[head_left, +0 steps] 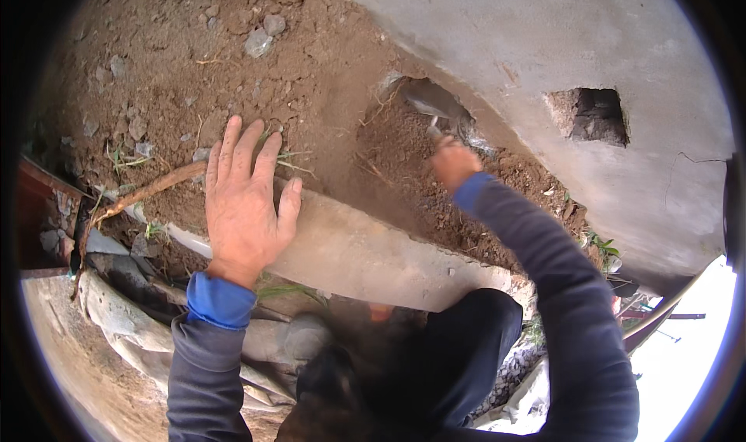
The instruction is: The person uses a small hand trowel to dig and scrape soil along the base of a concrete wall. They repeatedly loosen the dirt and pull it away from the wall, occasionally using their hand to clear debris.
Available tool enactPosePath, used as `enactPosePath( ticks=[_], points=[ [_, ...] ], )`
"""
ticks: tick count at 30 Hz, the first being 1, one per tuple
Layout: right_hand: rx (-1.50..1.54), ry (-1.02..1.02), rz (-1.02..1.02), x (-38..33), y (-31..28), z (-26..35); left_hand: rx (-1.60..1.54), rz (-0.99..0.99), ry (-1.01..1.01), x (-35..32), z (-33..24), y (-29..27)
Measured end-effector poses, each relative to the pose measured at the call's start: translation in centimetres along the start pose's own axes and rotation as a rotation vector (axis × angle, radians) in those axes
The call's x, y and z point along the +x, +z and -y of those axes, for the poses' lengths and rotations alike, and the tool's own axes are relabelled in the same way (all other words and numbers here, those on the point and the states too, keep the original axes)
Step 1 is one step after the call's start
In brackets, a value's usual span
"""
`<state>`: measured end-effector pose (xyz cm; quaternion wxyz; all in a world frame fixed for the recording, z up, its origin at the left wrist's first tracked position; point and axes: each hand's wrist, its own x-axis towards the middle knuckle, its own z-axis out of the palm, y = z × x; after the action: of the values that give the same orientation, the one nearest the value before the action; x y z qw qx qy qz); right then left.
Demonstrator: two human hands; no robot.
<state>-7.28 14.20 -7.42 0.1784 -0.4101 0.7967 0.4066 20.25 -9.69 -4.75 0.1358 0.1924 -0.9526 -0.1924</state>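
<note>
My left hand (pixel 245 193) lies flat on the brown soil (pixel 311 92) with its fingers stretched out, beside a root and a few blades of grass. Its heel is close to the concrete ledge (pixel 365 244). Gripped in my right hand (pixel 454 164) is a trowel (pixel 435 123), held by its handle. The metal blade, a little blurred, reaches into a dug hole (pixel 458 111) at the foot of the grey wall. Loose crumbled earth surrounds my right hand, and the depth of the hole is in shadow.
The grey plastered wall (pixel 505 38) rises at the far right, with a square opening (pixel 598 117) in it. A thick root (pixel 151 189) crosses the soil at left. Stones (pixel 259 43) lie farther off. Pale sheeting (pixel 116 310) hangs near my left forearm; my knee (pixel 489 317) is against the ledge.
</note>
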Motion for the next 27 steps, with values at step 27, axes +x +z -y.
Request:
enactPosePath(
  ticks=[27],
  points=[
    [0.642, 0.442, -0.217, 12.8, 5.6, 2.7, -0.034, -0.004, -0.017, 0.3, -0.3, -0.1]
  ],
)
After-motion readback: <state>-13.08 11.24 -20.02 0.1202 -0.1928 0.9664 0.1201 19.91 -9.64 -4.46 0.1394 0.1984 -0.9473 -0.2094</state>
